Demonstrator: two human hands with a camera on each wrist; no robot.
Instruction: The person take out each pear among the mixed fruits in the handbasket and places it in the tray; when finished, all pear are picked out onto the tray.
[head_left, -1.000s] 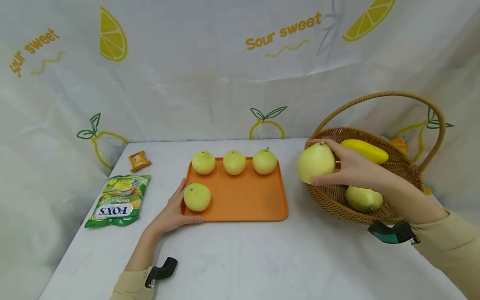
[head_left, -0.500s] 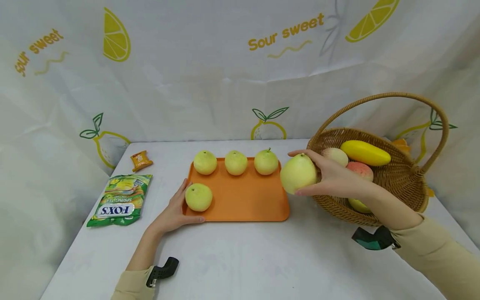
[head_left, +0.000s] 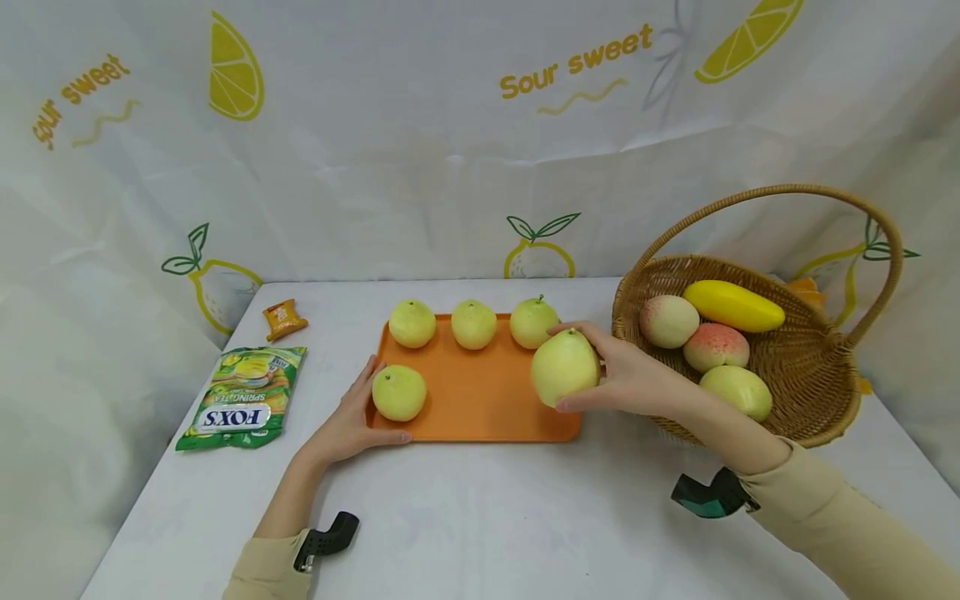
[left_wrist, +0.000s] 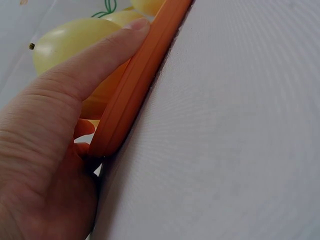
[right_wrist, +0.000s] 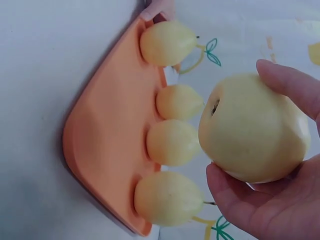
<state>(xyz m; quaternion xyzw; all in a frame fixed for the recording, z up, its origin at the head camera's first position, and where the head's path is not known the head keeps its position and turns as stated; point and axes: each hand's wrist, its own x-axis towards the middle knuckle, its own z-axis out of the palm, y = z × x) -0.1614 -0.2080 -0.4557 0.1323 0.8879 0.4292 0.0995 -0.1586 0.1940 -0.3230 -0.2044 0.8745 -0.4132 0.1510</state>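
Note:
My right hand [head_left: 626,375] grips a round yellow-green pear [head_left: 566,367] between thumb and fingers, over the right end of the orange tray [head_left: 480,408]. The right wrist view shows the held pear [right_wrist: 252,130] raised off the tray, its dimpled base facing the camera. With my left hand [head_left: 354,425] I hold the tray's near left corner; in the left wrist view the thumb [left_wrist: 107,57] lies along the rim. Beside that hand sits one pear [head_left: 399,393] on the tray. Along the far edge stand three more: left [head_left: 412,323], middle [head_left: 473,324] and right [head_left: 533,322].
A wicker basket [head_left: 806,379] with a tall handle stands at the right. In it lie two peaches, one pale [head_left: 669,321] and one red [head_left: 716,347], a yellow elongated fruit [head_left: 733,306] and a green-yellow fruit [head_left: 737,392]. Left are a green candy bag [head_left: 243,398] and a small orange packet [head_left: 283,319].
My right hand has carried the pear leftward and toward me, from the basket to over the tray's right end. Peaches in the basket have come into view. My left hand stays put.

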